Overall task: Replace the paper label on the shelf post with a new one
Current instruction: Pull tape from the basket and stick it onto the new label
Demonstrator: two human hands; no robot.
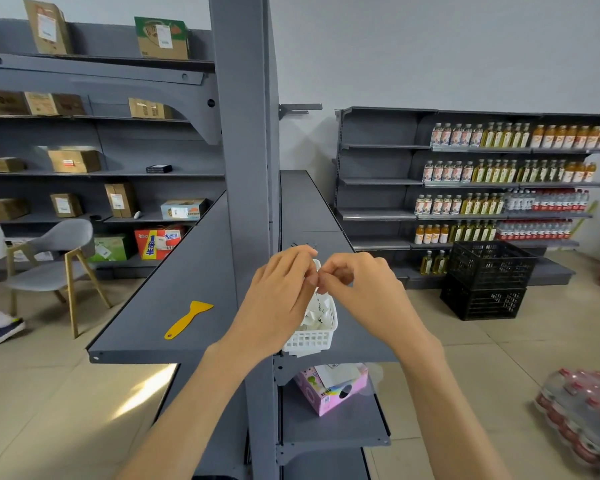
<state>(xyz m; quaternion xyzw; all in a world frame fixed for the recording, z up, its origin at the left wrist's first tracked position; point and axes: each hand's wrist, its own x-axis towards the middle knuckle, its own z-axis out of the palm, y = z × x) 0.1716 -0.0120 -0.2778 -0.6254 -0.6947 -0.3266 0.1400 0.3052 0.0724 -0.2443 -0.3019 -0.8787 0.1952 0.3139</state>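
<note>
Head view: two bare forearms reaching forward, hands meeting in front of the grey shelf post (246, 140).
Left hand (280, 296): palm turned rightward, fingers curled, thumb and forefinger pinched at the meeting point with the other hand.
Right hand (362, 289): back toward camera, fingers bent inward, fingertips pressed against those of the left.
Grip: both hands closed to a fine pinch on one small white paper label (316, 268); only a sliver of it visible between the fingers.
Label position: held in the air just right of the post, above the white basket (317, 336); not on the post.
White basket: one, slotted plastic, on the right-hand shelf (305, 206) near its front edge, holding white paper pieces; count of pieces not readable.
Yellow scraper (187, 320): one, lying flat on the left-hand shelf (174, 289), well apart from both hands.
Pink box (333, 389): one, tilted, on the lower shelf under the basket.
Black crates (487, 280): two, stacked, on the floor to the right.
Grey chair (54, 261): one, wooden legs, far left.
Bottle shelving (378, 181): one unit along the back wall, five rows of bottles.
Wrapped bottle pack (582, 410): one, on the floor at lower right, blurred.
</note>
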